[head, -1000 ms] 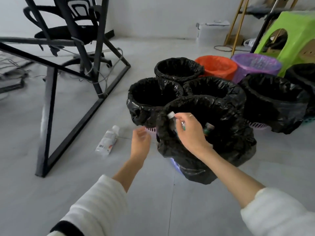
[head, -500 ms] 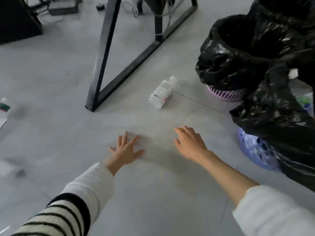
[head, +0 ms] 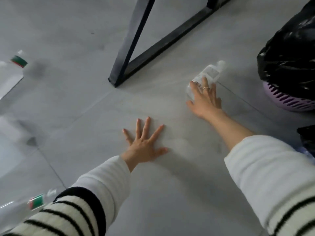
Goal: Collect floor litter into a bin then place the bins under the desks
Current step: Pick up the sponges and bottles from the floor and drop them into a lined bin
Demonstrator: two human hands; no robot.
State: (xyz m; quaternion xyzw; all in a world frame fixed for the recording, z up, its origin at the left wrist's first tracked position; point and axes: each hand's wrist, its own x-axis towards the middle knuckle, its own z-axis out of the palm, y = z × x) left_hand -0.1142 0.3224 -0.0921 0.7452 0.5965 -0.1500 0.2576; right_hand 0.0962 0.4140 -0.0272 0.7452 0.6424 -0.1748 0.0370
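Litter lies scattered over the grey floor (head: 76, 108). At the far left, a clear plastic bottle with a red and green label band (head: 12, 72) lies on its side, cut off by the edge of view. Lower down, at the left corner, a second bottle with the same kind of band (head: 22, 206) lies partly behind a striped sleeve (head: 68, 213). Out of that sleeve comes the left hand (head: 144, 143), fingers spread wide and straight, holding nothing; it seems to lie flat on the floor, though I cannot be sure it touches. Beyond it stands the black metal desk leg (head: 129, 43), its foot on the floor. Further right, the right hand (head: 204, 99), with a ring on one finger, reaches onto a small clear bottle with a white cap (head: 209, 74) lying on the floor; its fingers lie over the bottle's lower half, fairly straight, touching rather than clasping it. Just right of that bottle stands a purple bin (head: 286, 101) lined with a black bag (head: 289, 53). Another bit of black bag (head: 306, 138) shows at the right edge.
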